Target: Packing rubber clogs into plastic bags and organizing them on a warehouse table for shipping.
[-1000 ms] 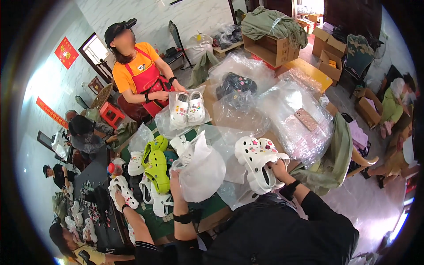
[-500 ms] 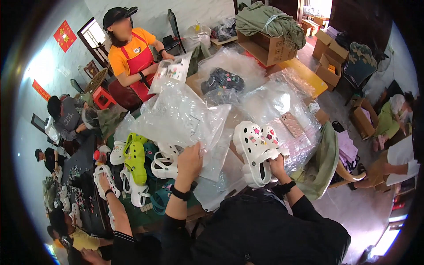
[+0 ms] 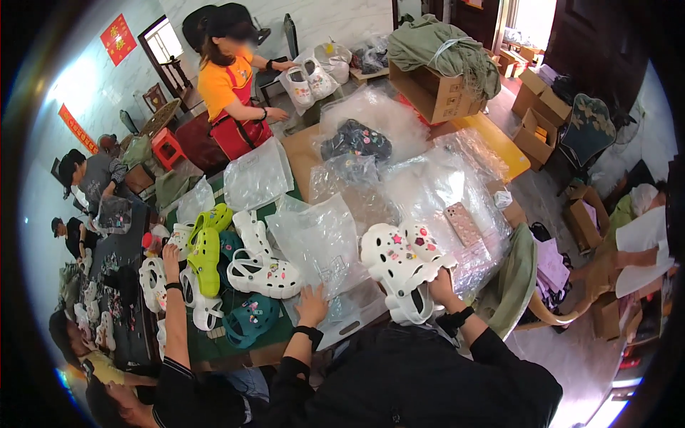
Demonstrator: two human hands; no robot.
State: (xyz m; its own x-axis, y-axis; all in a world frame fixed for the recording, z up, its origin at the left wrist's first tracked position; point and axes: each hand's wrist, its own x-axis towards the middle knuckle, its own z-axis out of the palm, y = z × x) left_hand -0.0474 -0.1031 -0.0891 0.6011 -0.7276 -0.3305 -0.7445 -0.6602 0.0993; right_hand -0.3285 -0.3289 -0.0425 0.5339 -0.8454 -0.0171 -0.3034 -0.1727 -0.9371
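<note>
A pair of white clogs [image 3: 401,262] studded with coloured charms sits at the near right of the table, held together side by side. Their long axis runs from near to far with a slight lean left: heels near the person, rounded toes pointing away toward the far left. The right hand [image 3: 441,287] grips them from below at the heel end, fingers curled around the soles. Just left of them, a clear plastic bag [image 3: 319,242] stands puffed up on the table; the left hand [image 3: 312,305] rests on its near edge, fingers spread flat. Farther left lie more white clogs [image 3: 265,274], a lime green pair [image 3: 205,246] and a teal one [image 3: 248,319]. Another person's hand [image 3: 170,254] reaches there. Beyond, heaps of clear wrapping [image 3: 435,192] cover the table.
</note>
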